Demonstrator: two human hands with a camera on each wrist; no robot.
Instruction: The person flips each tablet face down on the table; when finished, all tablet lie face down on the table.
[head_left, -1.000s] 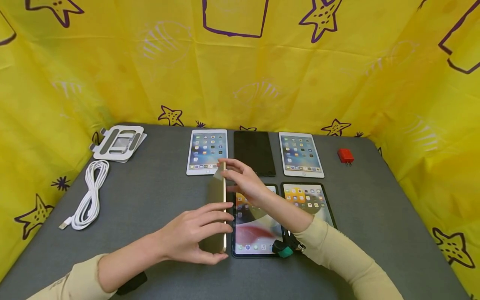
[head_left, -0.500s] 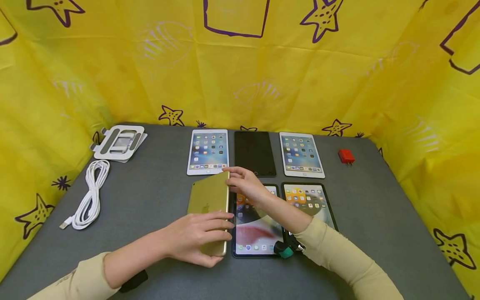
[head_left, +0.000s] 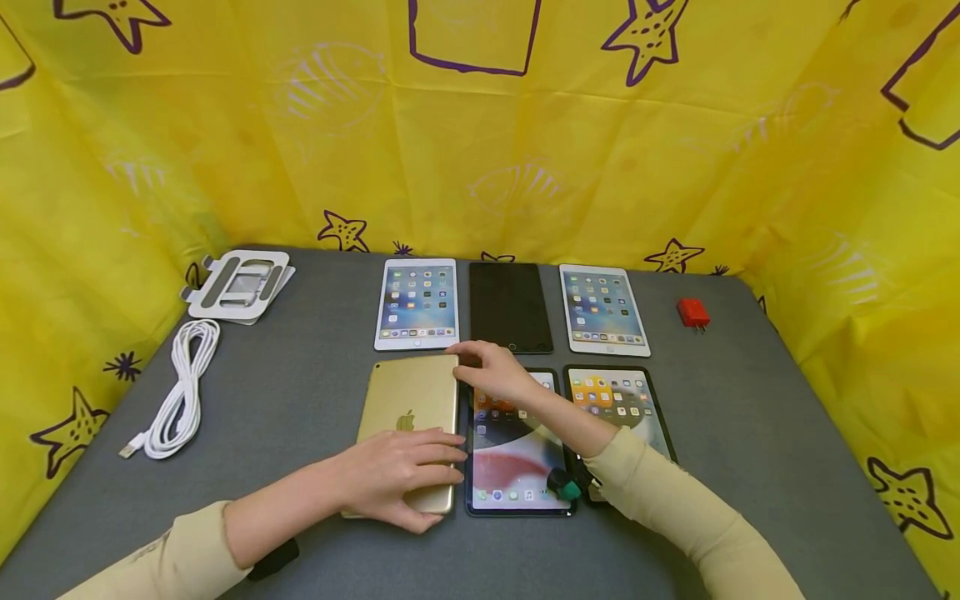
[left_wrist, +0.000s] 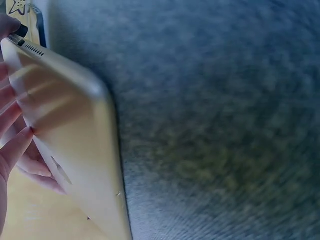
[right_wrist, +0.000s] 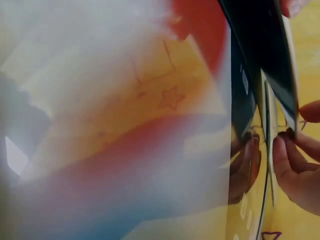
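Note:
A gold tablet with an apple logo lies screen-down at a low tilt, its left edge low at the table and its right edge raised. My left hand reaches over its back, fingers at the right edge and thumb at the lower end. At the upper right corner, my right hand pinches the edge; the right wrist view shows this hand with thumb and fingers on the thin rim. Just right of it lies a lit tablet with a dark frame, partly under my right forearm.
Another dark-framed tablet lies to the right. Behind stand in a row a white tablet, a black-screened tablet and a second white tablet. A red charger, a white cable and a folding stand lie farther out.
The gold tablet has swung from upright down to the left, its back now facing up. Both hands have kept hold of its right edge, the right hand lowering slightly.

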